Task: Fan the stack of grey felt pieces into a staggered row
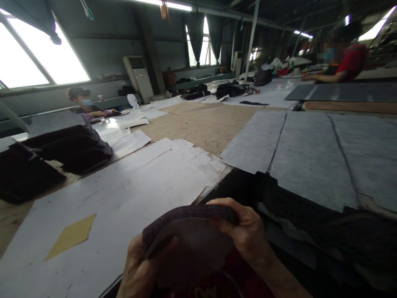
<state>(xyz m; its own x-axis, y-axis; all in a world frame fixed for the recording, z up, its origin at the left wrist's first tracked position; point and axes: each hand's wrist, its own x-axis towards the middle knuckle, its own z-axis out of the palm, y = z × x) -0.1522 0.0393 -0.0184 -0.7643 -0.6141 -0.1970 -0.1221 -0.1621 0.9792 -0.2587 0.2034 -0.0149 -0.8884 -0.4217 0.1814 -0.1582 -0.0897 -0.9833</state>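
A thick bundle of dark brown cut pieces point(194, 238), leather or cloth, is bent in an arch between my two hands, close to my body. Its upper edge shows fine layered lines, and a faint mark is on its face. My left hand point(139, 265) is closed on the bundle's left end, thumb over the near face. At the upper right end my right hand point(245, 229) grips it, fingers over the top edge and thumb in front. Beyond the bundle, white sheets point(133, 178) lie on the table, with a yellow paper piece point(72, 236) on them.
Stacks of dark material point(71, 145) stand at the left. White sheeting with dark seams point(310, 153) covers the right side above dark cloth point(304, 215). Brown board point(204, 124) shows mid-table. One person point(89, 109) works far left, another point(347, 62) far right.
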